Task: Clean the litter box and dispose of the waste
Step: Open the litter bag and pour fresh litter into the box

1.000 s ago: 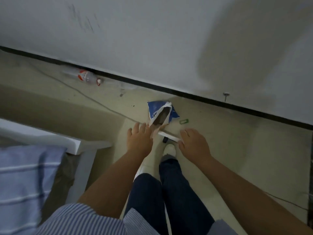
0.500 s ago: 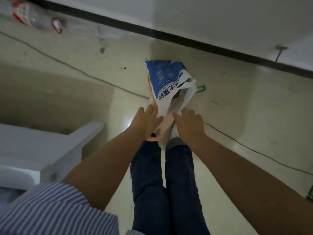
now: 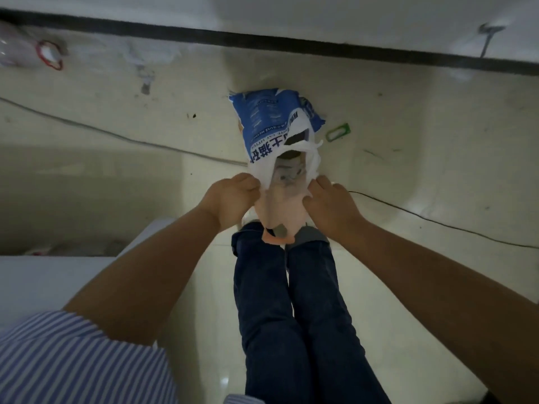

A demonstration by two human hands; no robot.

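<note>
Above the jeans-clad legs (image 3: 294,316), the left hand (image 3: 230,199) and right hand (image 3: 331,204) each pinch a side of the open blue-and-white litter bag (image 3: 274,123), which extends toward twelve o'clock over the floor (image 3: 423,135), a green clip (image 3: 338,132) at its two o'clock.

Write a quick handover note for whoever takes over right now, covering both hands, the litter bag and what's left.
Left hand: grips the left edge of the litter bag's mouth.
Right hand: grips the right edge.
Blue and white litter bag: held open above the floor, near the wall; a pink scoop hangs against it between the hands.
Done: bag picked up and opened.
Left: the litter box is not in view, so cleaning and disposal can't be confirmed.
</note>
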